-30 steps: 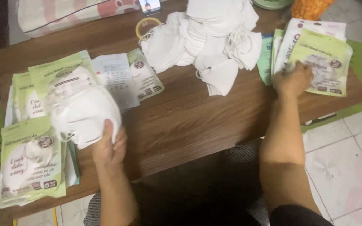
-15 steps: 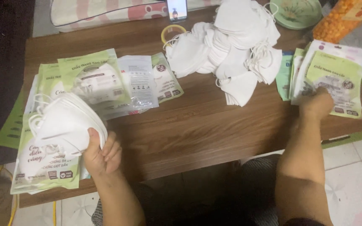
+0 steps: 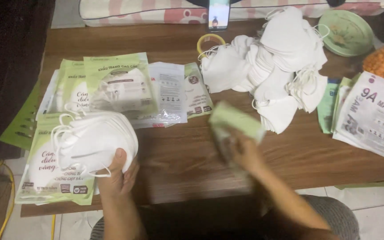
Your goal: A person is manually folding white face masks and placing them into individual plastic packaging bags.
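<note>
White stack of folded cloth face masks [image 3: 95, 141] gripped from below in left hand [image 3: 117, 174], over table's left front | right hand [image 3: 244, 153] clutches blurred pale-green plastic pouch [image 3: 234, 124] at mid-table | pouch lies right of stack, long axis slanting toward it | brown wooden table [image 3: 192, 155]

My right hand [image 3: 244, 153] has left the packets at the surface's right edge and now carries a green pouch [image 3: 234, 122] toward the middle.

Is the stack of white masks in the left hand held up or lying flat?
Held up: the left hand grips the stack of white masks at its lower edge.
</note>
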